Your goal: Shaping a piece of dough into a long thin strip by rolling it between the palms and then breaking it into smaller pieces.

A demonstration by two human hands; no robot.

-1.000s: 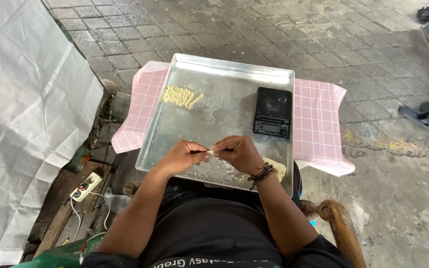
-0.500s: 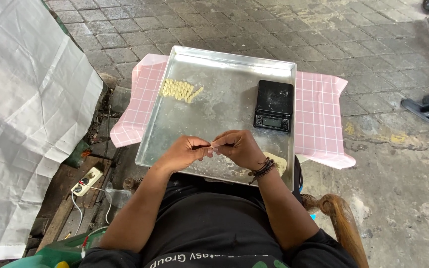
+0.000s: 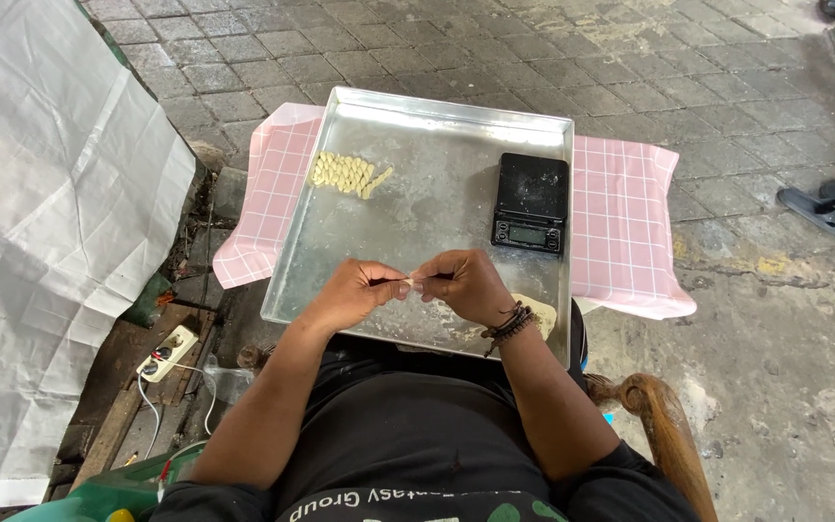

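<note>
My left hand [image 3: 355, 290] and my right hand [image 3: 464, 283] meet over the near part of a metal tray [image 3: 437, 126]. Together they pinch a small pale piece of dough [image 3: 408, 282] between their fingertips. A row of several shaped pale dough pieces [image 3: 347, 174] lies in the tray's far left corner. A lump of pale dough [image 3: 541, 311] lies at the tray's near right, partly hidden by my right wrist, which wears dark bead bracelets.
A black digital scale [image 3: 532, 203] stands in the tray at the right. The tray rests on a pink checked cloth [image 3: 625, 213]. A white tarp [image 3: 41, 242] hangs at the left, a power strip [image 3: 168, 352] lies below it, and sandals [image 3: 828, 203] lie on the paving.
The hands have stayed together over the tray's near edge, fingers working the small dough piece. The view has shifted slightly.
</note>
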